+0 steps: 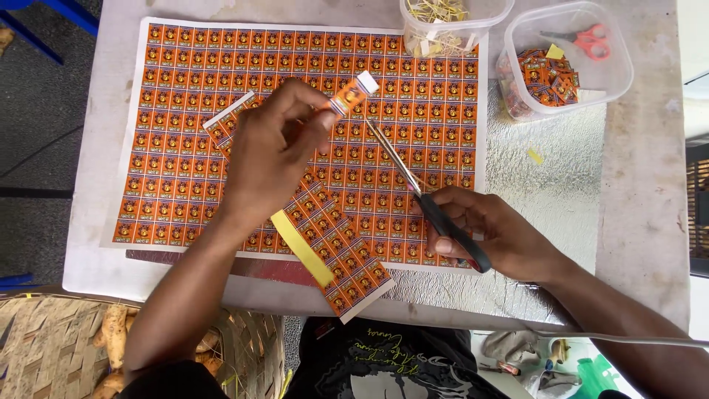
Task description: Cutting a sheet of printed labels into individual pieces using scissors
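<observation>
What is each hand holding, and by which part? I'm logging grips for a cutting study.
The left hand pinches a narrow strip of orange labels at its lower end. The right hand holds black-handled scissors by the handles, blades pointing towards the strip.

Label sheet (192, 81) lies flat on the table (650, 185), covering its left and middle. Cut strip of labels (336, 244) lies diagonally on the sheet, its near end overhanging the sheet's near edge. Left hand (269, 151) is above the sheet's middle, with a small label piece (353, 92) at its fingertips. Scissors (425, 196) are in the right hand (502, 236), right of the strip, tips towards the piece. Far edge: tub of sticks (450, 22); right of it, tub (613, 74) containing cut labels (546, 77) and spare scissors (587, 38).
</observation>
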